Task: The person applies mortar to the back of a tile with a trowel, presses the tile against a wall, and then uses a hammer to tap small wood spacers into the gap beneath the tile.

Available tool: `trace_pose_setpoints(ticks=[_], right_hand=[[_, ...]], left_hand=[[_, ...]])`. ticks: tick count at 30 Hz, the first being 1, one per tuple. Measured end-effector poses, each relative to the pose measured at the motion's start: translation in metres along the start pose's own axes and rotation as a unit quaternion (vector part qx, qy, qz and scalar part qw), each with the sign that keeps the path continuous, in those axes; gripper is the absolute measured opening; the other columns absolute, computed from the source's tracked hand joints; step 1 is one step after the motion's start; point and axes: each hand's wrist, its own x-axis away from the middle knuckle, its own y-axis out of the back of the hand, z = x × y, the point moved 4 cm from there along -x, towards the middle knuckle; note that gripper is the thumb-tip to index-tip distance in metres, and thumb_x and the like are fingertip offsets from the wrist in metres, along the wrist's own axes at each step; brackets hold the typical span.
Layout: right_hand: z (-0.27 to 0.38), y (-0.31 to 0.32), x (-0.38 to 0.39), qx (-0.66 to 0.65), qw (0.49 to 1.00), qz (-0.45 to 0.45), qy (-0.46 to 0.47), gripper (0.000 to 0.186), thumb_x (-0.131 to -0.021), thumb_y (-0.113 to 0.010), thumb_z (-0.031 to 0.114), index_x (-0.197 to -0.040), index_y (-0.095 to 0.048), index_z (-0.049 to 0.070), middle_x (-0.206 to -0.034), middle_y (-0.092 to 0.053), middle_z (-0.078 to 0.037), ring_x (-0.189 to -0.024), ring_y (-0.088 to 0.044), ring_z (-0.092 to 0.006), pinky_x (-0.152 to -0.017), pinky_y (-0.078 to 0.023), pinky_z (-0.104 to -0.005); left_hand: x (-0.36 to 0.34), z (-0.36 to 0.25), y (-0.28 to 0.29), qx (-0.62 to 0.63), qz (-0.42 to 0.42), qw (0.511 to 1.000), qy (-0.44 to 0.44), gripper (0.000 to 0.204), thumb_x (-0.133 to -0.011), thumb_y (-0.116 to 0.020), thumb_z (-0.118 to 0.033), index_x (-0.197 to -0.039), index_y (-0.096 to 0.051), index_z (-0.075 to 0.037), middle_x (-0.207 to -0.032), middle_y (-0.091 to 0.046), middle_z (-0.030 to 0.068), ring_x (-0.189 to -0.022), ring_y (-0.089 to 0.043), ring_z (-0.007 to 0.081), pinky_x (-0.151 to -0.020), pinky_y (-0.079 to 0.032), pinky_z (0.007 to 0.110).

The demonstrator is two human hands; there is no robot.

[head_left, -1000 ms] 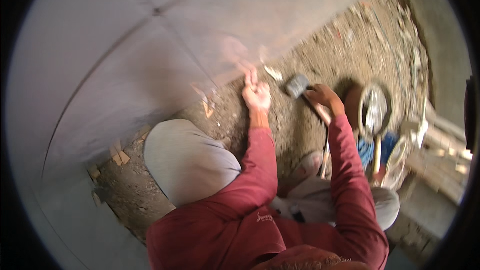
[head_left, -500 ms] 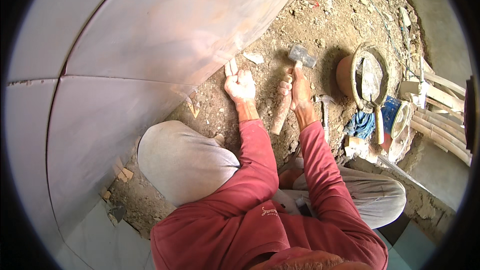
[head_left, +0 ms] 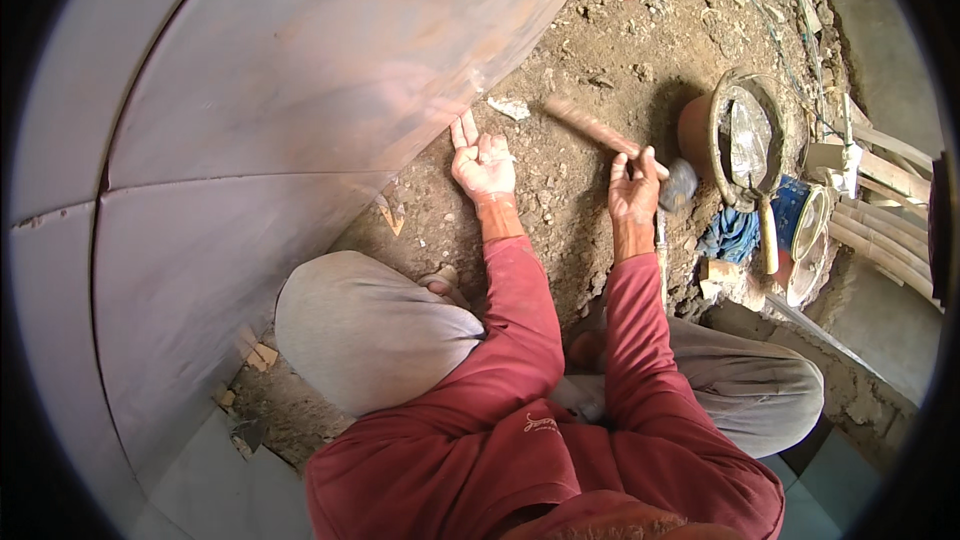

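My left hand (head_left: 485, 168) is palm up beside the lower edge of a large pale tile (head_left: 290, 70), two fingers stretched to that edge, the others curled. My right hand (head_left: 633, 195) loosely grips a rubber mallet near its dark head (head_left: 679, 186), palm up; the wooden handle (head_left: 590, 123) points up-left and is blurred. A white scrap (head_left: 510, 107) lies on the rubble ground between them. A metal tool, mostly hidden, lies under my right hand.
A bucket (head_left: 695, 128) with a trowel stands at right, beside blue cloth (head_left: 730, 237), a blue can (head_left: 797, 215) and wooden strips (head_left: 890, 245). A concrete edge (head_left: 890, 60) borders the rubble (head_left: 580, 30). My bent legs flank my arms.
The mallet has turned: its head was above my right hand and now sits to the right, handle pointing left. My right fingers have loosened. My left hand stays at the tile edge.
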Motion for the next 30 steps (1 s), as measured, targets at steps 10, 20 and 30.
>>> trace_pose_setpoints(ticks=[10,20,30], right_hand=[[-0.072,-0.06,0.002,-0.127,0.989,-0.039,-0.067,0.023,-0.101,-0.057,0.016,-0.108,-0.056,-0.006,-0.113,-0.061,-0.02,-0.101,-0.065,-0.0317,-0.092,-0.063,-0.043],[-0.07,-0.052,0.03,-0.116,0.99,-0.052,-0.055,0.034,-0.105,-0.046,0.021,-0.115,-0.049,-0.011,-0.123,-0.055,-0.027,-0.121,-0.056,-0.0382,-0.111,-0.049,-0.0503],[-0.056,-0.019,0.015,-0.129,0.991,-0.033,-0.008,0.034,-0.104,-0.046,0.02,-0.116,-0.052,-0.011,-0.125,-0.056,-0.03,-0.124,-0.055,-0.0396,-0.108,-0.053,-0.0455]], left_hand=[[0.001,0.012,-0.007,-0.013,0.01,1.0,0.001,0.073,-0.073,-0.044,0.004,-0.146,-0.039,-0.004,-0.158,-0.041,0.0064,-0.048,-0.04,0.0097,-0.059,-0.038,0.026],[0.002,-0.005,-0.003,0.013,0.007,1.0,-0.012,0.07,-0.072,-0.044,0.004,-0.142,-0.042,-0.004,-0.156,-0.043,0.0076,-0.048,-0.041,0.0107,-0.058,-0.039,0.028],[0.0,-0.005,0.0,0.011,0.014,1.0,-0.007,0.071,-0.072,-0.044,0.003,-0.143,-0.043,-0.005,-0.153,-0.047,0.0068,-0.049,-0.039,0.011,-0.06,-0.039,0.029]])
